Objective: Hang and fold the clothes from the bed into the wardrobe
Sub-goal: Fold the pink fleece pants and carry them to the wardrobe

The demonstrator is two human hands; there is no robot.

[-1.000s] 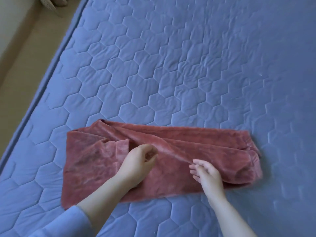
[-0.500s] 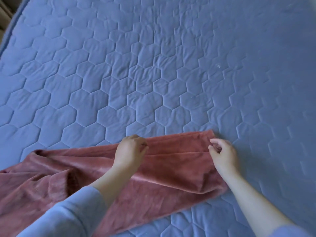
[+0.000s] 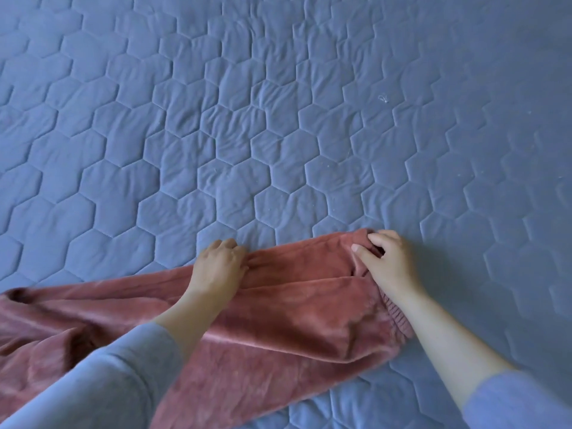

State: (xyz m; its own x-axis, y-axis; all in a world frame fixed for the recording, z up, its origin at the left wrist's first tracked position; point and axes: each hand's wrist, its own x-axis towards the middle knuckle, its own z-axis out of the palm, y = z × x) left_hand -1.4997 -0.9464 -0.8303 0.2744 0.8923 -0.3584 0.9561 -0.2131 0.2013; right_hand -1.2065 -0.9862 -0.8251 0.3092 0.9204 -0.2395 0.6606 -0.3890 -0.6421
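Grip: left hand [image 3: 216, 267], right hand [image 3: 387, 264] pinching red garment [image 3: 294, 320] | garments 1 | bed [image 3: 278, 134] 1

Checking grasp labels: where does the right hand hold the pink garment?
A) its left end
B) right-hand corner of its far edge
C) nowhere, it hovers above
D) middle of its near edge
B: the right hand pinches the pink garment at the right-hand corner of its far edge; the left hand grips that edge further left.

Spotted a dusty rose-pink garment [image 3: 294, 323] with a mottled plush sheen on a solid blue bedcover [image 3: 278, 119] quilted in hexagons, plus plain pale blue-grey sleeves [image 3: 108, 382].
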